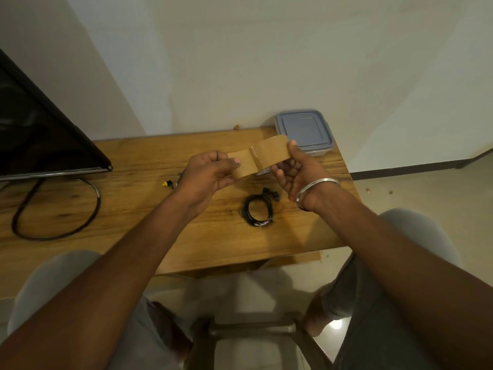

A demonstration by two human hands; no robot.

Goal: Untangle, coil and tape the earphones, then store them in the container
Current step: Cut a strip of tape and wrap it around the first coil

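Taping step, as I read it; coil looks done, wrap not on yet.

Left hand (pixel 210 169) pinches one end of a strip of brown tape (pixel 262 156), thumb on top, fingers curled under; right hand (pixel 293 169) grips the other end, thumb up at the edge, fingers curled beneath; strip is stretched between the two, held above the table (pixel 133 198), with a crease or fold near its middle. Something pale shows just under the strip by the right hand; could be the roll, can't tell.

Earphones (pixel 257 212) lie coiled on the table, below and between the hands, touched by neither; glossy bit on the coil's near side, can't tell if that's tape. Container (pixel 304 134) sits at the far right corner of the table, lid (pixel 300 128) on, well apart from the coil.

Next move, my guess: get the strip free and down to the coil without the sticky side folding onto itself; one hand has to let go to pick up or pin the coil, so the loose end may flop; wrap round one side of the loops, not over the buds. Lid has to come off before storing.

Monitor (pixel 40 129) and its cable (pixel 53 209) sit on the left, out of the way.
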